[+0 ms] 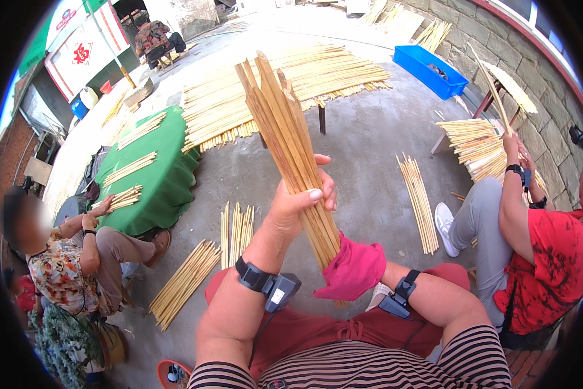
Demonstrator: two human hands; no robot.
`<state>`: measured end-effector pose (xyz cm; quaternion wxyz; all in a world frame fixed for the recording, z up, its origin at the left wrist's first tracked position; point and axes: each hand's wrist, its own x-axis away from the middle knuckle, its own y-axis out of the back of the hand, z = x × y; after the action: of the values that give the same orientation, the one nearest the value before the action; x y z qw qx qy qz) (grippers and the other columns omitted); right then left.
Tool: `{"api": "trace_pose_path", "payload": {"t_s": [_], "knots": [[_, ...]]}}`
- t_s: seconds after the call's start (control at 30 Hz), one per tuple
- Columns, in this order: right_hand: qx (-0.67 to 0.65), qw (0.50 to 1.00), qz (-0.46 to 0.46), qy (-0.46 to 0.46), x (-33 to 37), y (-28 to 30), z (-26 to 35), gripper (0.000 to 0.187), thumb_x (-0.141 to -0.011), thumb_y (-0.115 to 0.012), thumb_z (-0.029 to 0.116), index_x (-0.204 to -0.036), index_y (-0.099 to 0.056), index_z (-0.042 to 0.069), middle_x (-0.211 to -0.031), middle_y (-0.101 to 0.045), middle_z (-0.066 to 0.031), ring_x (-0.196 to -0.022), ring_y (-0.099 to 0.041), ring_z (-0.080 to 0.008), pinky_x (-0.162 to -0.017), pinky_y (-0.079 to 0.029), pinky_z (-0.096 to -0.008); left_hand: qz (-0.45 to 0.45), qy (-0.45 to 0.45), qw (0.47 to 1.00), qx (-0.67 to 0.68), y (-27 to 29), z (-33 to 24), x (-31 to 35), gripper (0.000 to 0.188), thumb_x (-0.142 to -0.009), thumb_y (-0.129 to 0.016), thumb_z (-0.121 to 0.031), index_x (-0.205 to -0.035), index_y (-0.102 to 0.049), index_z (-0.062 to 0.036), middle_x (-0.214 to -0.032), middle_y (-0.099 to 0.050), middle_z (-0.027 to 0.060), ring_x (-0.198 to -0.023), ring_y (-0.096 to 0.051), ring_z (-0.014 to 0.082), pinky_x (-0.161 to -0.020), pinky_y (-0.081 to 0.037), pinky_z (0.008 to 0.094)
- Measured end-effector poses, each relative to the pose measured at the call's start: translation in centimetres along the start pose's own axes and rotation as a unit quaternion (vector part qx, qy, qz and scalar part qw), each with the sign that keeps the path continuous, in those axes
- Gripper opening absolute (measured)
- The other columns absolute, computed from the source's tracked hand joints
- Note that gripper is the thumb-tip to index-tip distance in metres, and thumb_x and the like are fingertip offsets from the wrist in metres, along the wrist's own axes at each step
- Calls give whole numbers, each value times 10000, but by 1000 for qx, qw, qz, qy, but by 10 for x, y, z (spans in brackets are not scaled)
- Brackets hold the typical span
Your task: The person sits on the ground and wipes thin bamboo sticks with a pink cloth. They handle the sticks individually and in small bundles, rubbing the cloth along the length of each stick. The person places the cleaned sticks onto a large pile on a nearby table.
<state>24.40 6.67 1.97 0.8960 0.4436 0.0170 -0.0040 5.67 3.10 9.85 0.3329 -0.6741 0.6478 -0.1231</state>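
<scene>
A bundle of pale brown wooden sticks [275, 117], some with pointed upper ends, stands tilted in front of me. My bare left hand [299, 200] is closed round its middle, with the thumb across the front. Lower down, my right hand [353, 267], in a pink glove, is closed round the bundle near its bottom end. The glove hides the right fingers and part of the sticks. Black straps with small devices sit on both my wrists.
Beyond the bundle is a table spread with long sticks [343, 68]. Stick piles lie on the floor left [184, 282] and right [418, 204]. People sit at both sides, the left one by a green-covered table [168, 168]. A blue crate [428, 72] stands far right.
</scene>
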Motion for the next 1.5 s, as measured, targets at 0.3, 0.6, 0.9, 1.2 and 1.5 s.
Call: {"api": "trace_pose_path", "payload": {"t_s": [0.3,0.6,0.9,1.2,1.5], "knots": [[10,996,17,-83,-19,-13,-15,422,-776,-673,507,-850,-602,97,-871,-627,-60,-827,-601,-223,-774,-475,-374,2,58,982,-180,-10,9,12,431,-705,-739,-125,-1058,-514,-21,-774,-573,59,-689,-565,163,-658,-486,315],[67,961,-269,11,-28,-3,-21,501,-809,-625,425,-1171,-546,89,-1235,-569,-107,-1135,-524,-252,-940,-416,-386,-117,13,959,-259,11,52,22,409,-777,-744,-99,-1118,-545,7,-925,-626,58,-870,-610,143,-787,-500,300],[-255,941,-214,-67,-13,-40,-57,427,-978,-414,339,-1327,-429,92,-1367,-491,-79,-1261,-442,-210,-1103,-288,-348,-101,105,940,-307,26,127,39,361,-764,-763,-97,-1084,-612,-26,-1019,-626,23,-963,-571,119,-867,-466,282],[-369,896,-244,40,-10,-37,-55,405,-1006,-336,260,-1354,-414,68,-1394,-469,-84,-1288,-428,-197,-1126,-284,-343,-185,15,957,-223,1,127,42,265,-797,-715,-17,-1041,-614,5,-971,-664,71,-917,-629,158,-847,-499,299],[-573,792,-205,51,-7,-33,-53,403,-1011,-371,278,-1349,-423,65,-1344,-504,-76,-1236,-465,-196,-1112,-304,-348,-224,69,936,-263,14,156,50,271,-791,-735,-53,-1023,-612,16,-944,-668,81,-895,-640,172,-819,-518,309]]}}
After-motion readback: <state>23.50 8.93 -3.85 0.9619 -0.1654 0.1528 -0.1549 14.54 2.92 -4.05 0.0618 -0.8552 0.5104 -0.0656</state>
